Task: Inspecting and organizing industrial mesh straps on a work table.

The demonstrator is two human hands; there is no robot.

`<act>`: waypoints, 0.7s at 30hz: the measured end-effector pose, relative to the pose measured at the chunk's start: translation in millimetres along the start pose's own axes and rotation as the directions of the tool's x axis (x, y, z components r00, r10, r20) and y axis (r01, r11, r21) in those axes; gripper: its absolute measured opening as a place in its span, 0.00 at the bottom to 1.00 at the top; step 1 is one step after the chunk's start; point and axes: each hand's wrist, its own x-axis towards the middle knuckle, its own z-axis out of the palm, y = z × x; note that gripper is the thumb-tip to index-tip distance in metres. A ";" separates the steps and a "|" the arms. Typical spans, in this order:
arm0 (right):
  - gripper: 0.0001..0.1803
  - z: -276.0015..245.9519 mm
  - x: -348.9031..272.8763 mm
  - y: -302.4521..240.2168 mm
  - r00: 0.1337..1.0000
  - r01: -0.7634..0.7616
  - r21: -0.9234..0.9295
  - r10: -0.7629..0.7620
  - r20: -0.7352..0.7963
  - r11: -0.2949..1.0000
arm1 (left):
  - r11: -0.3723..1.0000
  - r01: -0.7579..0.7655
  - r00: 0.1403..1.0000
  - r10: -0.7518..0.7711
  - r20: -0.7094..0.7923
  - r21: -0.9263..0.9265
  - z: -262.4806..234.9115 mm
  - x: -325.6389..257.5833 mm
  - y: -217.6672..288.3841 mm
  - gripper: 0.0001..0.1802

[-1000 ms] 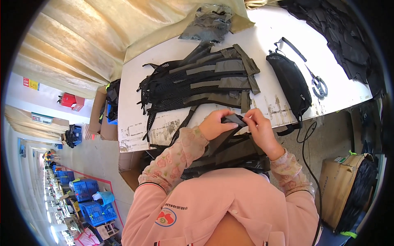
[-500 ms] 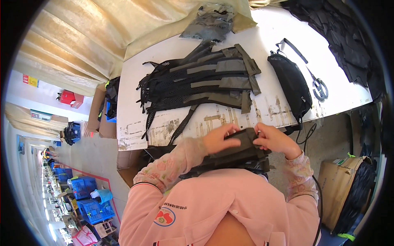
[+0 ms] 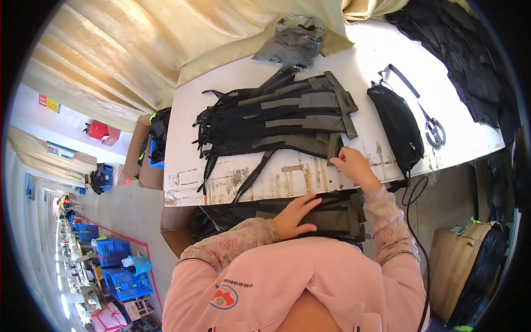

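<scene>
Several black mesh pieces with grey-brown fabric panels (image 3: 315,100) lie side by side on the white table, their dark end strips toward the right. My right hand (image 3: 354,166) is at the near end of this row, thumb and fingers pinched on a dark fabric strip (image 3: 335,147). In front of the table edge, my left hand (image 3: 297,217) lies with fingers spread on a dark fabric piece (image 3: 337,213) over my lap. Part of that piece is hidden by the hand and my body.
To the right on the white table (image 3: 243,171) lie a black zippered pouch (image 3: 397,124) with a strap and dark-handled scissors (image 3: 436,133). A clear plastic bag (image 3: 293,41) sits at the back, dark fabric (image 3: 448,61) at far right. A cardboard box (image 3: 456,271) stands below right.
My right hand has left the fabric piece at my lap and moved up to the near end of the row. My left hand has lowered and flattened on the lap piece.
</scene>
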 end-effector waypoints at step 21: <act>0.21 -14.0 -73.0 -69.0 0.775 0.423 -0.084 -0.408 -0.482 0.902 | 0.906 0.084 0.934 -0.216 -0.284 -0.414 -68.6 109.2 13.9 0.11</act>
